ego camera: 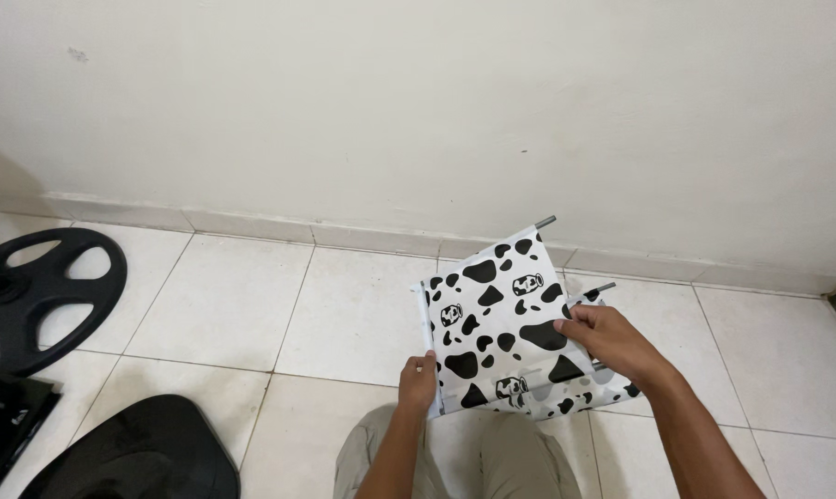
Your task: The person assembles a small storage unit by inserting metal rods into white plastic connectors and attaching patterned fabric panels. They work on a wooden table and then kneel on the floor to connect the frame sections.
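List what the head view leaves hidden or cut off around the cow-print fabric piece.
- Fabric piece: its underside faces away; lower edge hidden behind both hands.
- Left hand: fingers hidden behind the fabric's edge.
- Right hand: fingertips tucked into a fold.
- Black wheel: cut off by the left edge.

The fabric panel (501, 319) sat at lower centre between my left hand (419, 382) and right hand (607, 337). A weight plate (44, 286) lay at far left, the wall (418, 102) across the top.
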